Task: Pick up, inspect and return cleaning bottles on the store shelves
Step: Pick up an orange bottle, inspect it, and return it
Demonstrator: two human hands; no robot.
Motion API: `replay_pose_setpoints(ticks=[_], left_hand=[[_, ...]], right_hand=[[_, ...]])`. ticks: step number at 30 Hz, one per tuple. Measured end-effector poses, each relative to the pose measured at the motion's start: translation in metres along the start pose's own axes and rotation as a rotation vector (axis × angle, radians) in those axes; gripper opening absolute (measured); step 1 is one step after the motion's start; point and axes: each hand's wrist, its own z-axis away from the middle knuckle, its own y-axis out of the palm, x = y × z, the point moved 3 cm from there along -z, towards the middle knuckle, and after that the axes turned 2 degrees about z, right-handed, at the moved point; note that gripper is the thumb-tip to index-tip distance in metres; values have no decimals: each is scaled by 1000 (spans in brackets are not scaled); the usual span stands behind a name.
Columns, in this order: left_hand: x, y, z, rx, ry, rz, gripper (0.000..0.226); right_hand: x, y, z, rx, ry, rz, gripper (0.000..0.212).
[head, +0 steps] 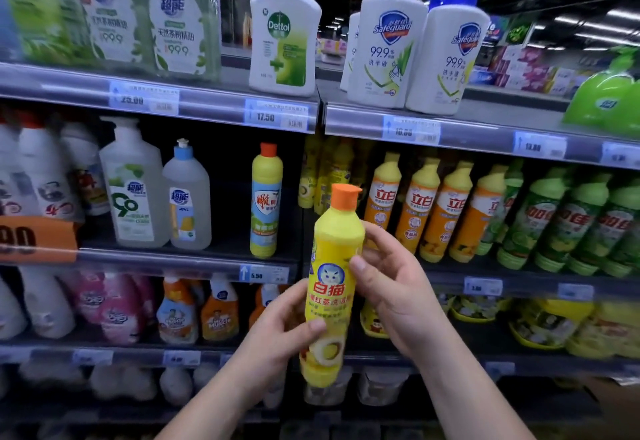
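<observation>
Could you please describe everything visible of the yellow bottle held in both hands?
The yellow bottle is slim plastic, with an orange cap and a label showing a white cat and red characters. It is held nearly upright before the shelves. The left hand grips its lower half, the right hand its upper half.

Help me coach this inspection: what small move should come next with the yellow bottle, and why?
Probably turn the yellow bottle to show its back: the left hand grips it low, the right hand higher, and only the front label faces the camera.
</observation>
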Motion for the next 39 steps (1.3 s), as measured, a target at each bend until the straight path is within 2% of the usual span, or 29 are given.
replay_pose_setpoints(ticks=[3,7,12,21,24,26,28,30,32,35,39], left_hand=[[-16,-6,-3,-16,105,-161,52],[-31,-9,-7,37,164,-194,48],[-39,-5,-15,86,177,-194,44],[-44,7,-15,130,170,-251,38],[-43,11,-13,139,131,-229,41],[-43,13,-12,120,51,-233,40],[-44,16,-11,73,-71,-242,39],[-44,20,-11,18,-215,-130,47],[-46,25,-14,-31,-321,23,54],[-51,33,-20,-69,-381,123,55],[-48,34,-28,-110,-402,184,56]], right_hand=[[2,6,4,101,-55,-15,56],[9,10,8,195,-116,55,56],[22,12,12,228,-176,108,57],[39,11,18,227,-242,200,64],[38,7,14,128,-246,219,60],[35,2,7,-42,-170,220,56],[29,-2,-3,-205,-9,182,55],[21,-6,-12,-288,154,122,61],[14,-6,-19,-312,278,79,59],[1,-7,-30,-321,440,57,50],[-12,-7,-39,-345,540,8,58]])
